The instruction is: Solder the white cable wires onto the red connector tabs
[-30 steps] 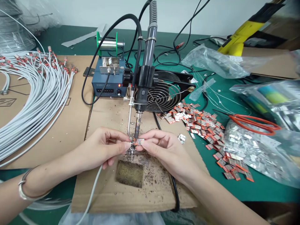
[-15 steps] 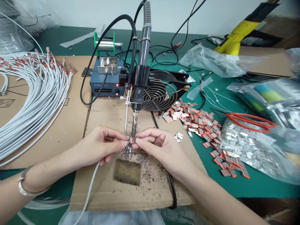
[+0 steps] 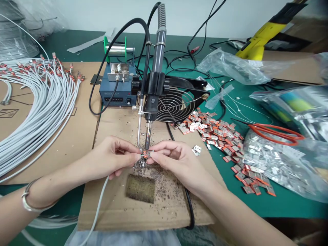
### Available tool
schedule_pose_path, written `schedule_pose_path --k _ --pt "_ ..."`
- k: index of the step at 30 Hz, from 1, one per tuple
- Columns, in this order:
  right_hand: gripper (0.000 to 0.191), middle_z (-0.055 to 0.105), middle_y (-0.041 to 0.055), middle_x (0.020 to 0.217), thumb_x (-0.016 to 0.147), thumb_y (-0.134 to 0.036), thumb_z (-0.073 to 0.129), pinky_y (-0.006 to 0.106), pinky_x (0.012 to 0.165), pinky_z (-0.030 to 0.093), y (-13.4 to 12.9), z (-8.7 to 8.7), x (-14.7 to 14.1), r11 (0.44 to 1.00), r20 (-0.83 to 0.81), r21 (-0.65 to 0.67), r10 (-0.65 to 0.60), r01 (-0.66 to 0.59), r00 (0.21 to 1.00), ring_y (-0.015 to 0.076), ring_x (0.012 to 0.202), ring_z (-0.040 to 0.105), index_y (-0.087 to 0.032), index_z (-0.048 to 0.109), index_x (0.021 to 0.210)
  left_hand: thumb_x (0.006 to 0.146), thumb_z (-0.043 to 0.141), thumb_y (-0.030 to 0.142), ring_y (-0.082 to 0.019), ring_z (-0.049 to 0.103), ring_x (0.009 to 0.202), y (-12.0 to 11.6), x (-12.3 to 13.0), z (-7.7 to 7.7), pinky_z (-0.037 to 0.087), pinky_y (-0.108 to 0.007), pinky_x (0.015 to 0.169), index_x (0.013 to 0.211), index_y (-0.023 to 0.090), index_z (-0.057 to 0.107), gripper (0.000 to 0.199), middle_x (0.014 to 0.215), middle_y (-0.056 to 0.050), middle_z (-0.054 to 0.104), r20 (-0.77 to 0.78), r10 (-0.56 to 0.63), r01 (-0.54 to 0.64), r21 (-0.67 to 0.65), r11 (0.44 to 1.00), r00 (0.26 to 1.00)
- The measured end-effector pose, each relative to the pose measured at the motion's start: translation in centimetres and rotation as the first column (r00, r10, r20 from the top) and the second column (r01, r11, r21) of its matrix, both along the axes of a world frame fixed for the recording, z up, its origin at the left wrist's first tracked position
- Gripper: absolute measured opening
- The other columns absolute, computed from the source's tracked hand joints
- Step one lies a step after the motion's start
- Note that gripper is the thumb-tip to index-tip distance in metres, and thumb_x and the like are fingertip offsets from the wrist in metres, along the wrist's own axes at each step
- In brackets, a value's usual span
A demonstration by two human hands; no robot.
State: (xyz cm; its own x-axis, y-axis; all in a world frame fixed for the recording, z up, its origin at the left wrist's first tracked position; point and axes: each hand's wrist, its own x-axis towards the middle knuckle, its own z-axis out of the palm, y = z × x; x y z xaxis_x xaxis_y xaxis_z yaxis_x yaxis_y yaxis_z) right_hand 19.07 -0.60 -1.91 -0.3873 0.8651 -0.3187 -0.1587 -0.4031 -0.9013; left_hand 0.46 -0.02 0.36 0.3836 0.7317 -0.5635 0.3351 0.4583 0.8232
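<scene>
My left hand [image 3: 119,158] pinches the end of a grey cable [image 3: 98,208], which hangs down from under the fingers to the bottom edge. Between thumb and fingers, my right hand [image 3: 174,160] grips a small USB connector [image 3: 148,154] with orange plastic and a metal shell. Cable end and connector meet right below the tip of the soldering iron [image 3: 148,136], which is clamped upright in a stand. A thin metal solder feed tube [image 3: 139,133] bends down to the same spot. Whether the iron's tip touches the connector, I cannot tell.
A blue soldering station [image 3: 118,94] carries a solder spool [image 3: 115,49]. Behind the iron stands a fan [image 3: 175,104]. Loose USB connectors [image 3: 220,133] lie right, beside a plastic bag of metal parts [image 3: 271,160]. Bundled grey cables [image 3: 51,112] lie left. A dirty sponge [image 3: 140,188] sits in the cardboard [image 3: 115,217].
The connector has dropped slightly from the iron's tip, and more of its orange part shows. Both hands keep their pinch. The station's red light no longer shows bright.
</scene>
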Motion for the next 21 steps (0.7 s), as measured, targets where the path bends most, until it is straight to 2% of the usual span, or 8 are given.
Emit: schedule_pose_path --k 6,21 --pt "0.018 0.067 0.0023 0.065 0.064 -0.026 0.077 0.009 0.057 0.048 0.02 0.12 0.09 0.999 -0.053 -0.038 0.008 -0.010 0.999 0.0050 0.060 0.063 -0.014 0.068 0.075 0.079 0.057 0.024 -0.003 0.031 0.030 0.08 0.11 0.22 0.029 -0.010 0.028 0.076 0.012 0.064 0.013 0.036 0.008 0.040 0.045 -0.022 0.022 0.002 1.000 0.999" --pt "0.018 0.068 0.0026 0.068 0.066 -0.025 0.076 0.008 0.059 0.049 0.02 -0.29 0.26 0.999 -0.099 -0.032 0.022 -0.025 0.995 0.0047 0.062 0.064 -0.014 0.067 0.078 0.080 0.057 0.022 -0.002 0.030 0.028 -0.19 0.13 -0.01 0.027 -0.008 0.027 0.079 0.013 0.064 0.012 0.035 0.008 0.040 0.062 0.021 -0.020 -0.015 1.000 0.998"
